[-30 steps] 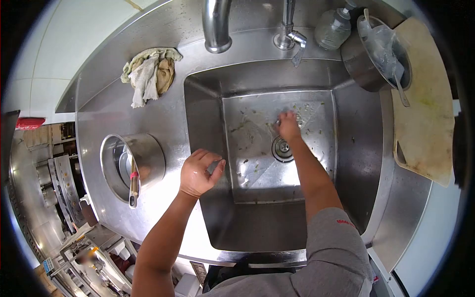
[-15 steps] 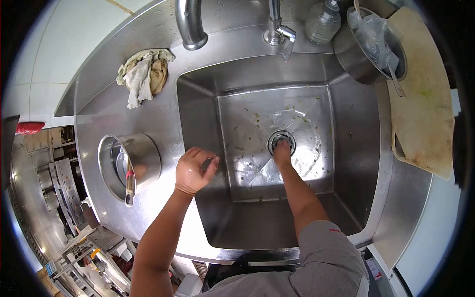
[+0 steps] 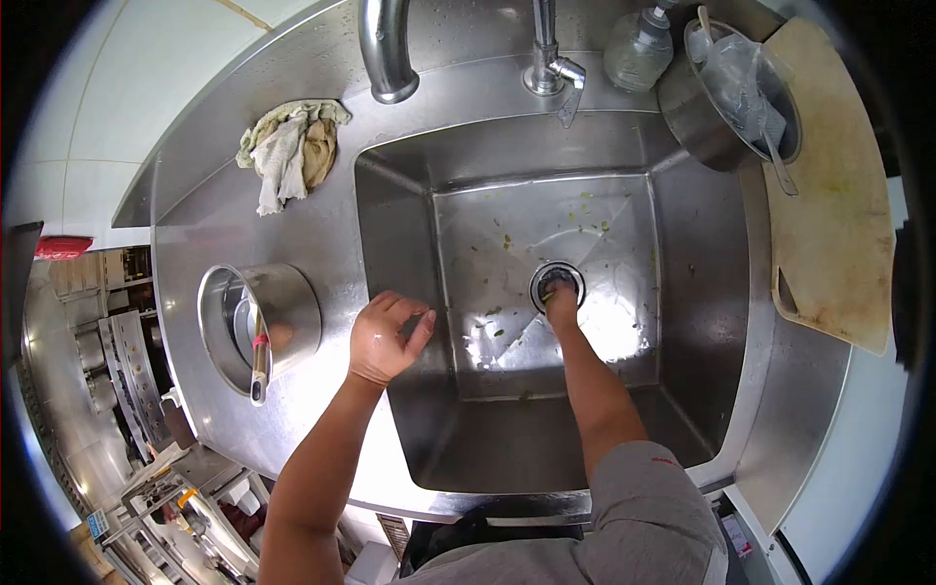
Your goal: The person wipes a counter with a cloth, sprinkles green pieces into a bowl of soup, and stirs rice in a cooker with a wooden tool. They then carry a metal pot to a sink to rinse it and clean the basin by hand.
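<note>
My right hand (image 3: 560, 300) is down at the round drain (image 3: 556, 275) of the steel sink (image 3: 546, 205). Its fingertips are bent into the drain opening, with a bit of green beside them; whatever they grip is too small to make out. My left hand (image 3: 390, 336) hovers by the sink's left edge, palm down, fingers bent and thumb apart, holding nothing. Small green and yellowish scraps lie scattered over the wet sink floor.
Left of the sink are a steel pot (image 3: 292, 317) with a handled utensil (image 3: 259, 366) and crumpled cloths (image 3: 292, 156). Behind it stand a faucet (image 3: 390, 58), a small tap (image 3: 544, 73) and a soap bottle (image 3: 639, 49). A filled pot (image 3: 697, 117) and cutting board (image 3: 838, 214) are right.
My right hand has drawn slightly back from the drain, and green shows at its fingers. Less water covers the sink floor. The view has shifted a little; my left hand keeps its pose.
</note>
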{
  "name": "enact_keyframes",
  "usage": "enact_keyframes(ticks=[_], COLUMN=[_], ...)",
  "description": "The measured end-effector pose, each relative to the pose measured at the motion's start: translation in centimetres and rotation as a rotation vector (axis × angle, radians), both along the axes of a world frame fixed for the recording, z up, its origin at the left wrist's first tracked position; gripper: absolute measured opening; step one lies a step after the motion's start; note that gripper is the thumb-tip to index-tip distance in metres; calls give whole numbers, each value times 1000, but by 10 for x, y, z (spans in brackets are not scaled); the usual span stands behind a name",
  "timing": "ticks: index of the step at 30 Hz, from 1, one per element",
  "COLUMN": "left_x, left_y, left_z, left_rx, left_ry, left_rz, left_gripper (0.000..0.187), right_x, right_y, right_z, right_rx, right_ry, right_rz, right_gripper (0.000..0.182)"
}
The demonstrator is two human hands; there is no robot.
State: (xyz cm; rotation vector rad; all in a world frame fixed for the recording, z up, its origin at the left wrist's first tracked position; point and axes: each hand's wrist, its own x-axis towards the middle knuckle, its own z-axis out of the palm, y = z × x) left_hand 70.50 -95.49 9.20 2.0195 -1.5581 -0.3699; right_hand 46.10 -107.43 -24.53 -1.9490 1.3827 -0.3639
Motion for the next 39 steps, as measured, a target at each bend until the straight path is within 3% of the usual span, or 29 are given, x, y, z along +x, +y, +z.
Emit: enact_keyframes(ticks=[2, 4, 5, 8, 11, 18, 21, 23, 24, 26, 30, 32, 37, 39], left_x=[0, -1, -1, 0, -1, 0, 0, 0, 2, 1, 1, 1, 1, 0], left_y=[-1, -2, -1, -2, -2, -2, -3, -3, -2, -1, -2, -1, -2, -1], left_z=[-1, 3, 3, 2, 3, 4, 5, 5, 3, 2, 1, 1, 5, 4], left_rx=[-14, 11, 12, 2, 13, 48, 44, 43, 35, 26, 11, 15, 68, 34], left_ry=[9, 8, 10, 18, -2, 3, 9, 23, 20, 17, 10, 10, -4, -1], left_rz=[-1, 9, 10, -6, 6, 13, 11, 15, 4, -9, 2, 4, 14, 12], left_gripper=[11, 10, 10, 10, 9, 9, 9, 10, 10, 10, 10, 10, 9, 10], right_x=[-5, -10, -16, -29, -20, -26, -22, -21, -17, -10, 10, 12, 1, -7], right_y=[-6, -16, -20, -34, -44, -53, -56, -51, -47, -39, -10, 6, 9, -1], right_z=[14, 36, 43, 72, 102, 75, 74, 57, 45, 18, 27, 29, 20, 25], right_rx=[32, 888, 889, 1389, 1528, 1417, 1320, 1022, 1022, 413, 314, 41, 194, 891], right_ry=[-109, -555, -552, -1002, -1072, -1351, -1165, -689, -687, -96, 49, -2, -37, -548], right_rz=[-38, -433, -433, -429, -508, -382, -512, -390, -390, -104, 9, 111, -47, -491], right_gripper=[14, 14, 14, 10, 7, 9, 13, 17, 17, 16, 21, 22, 15, 13])
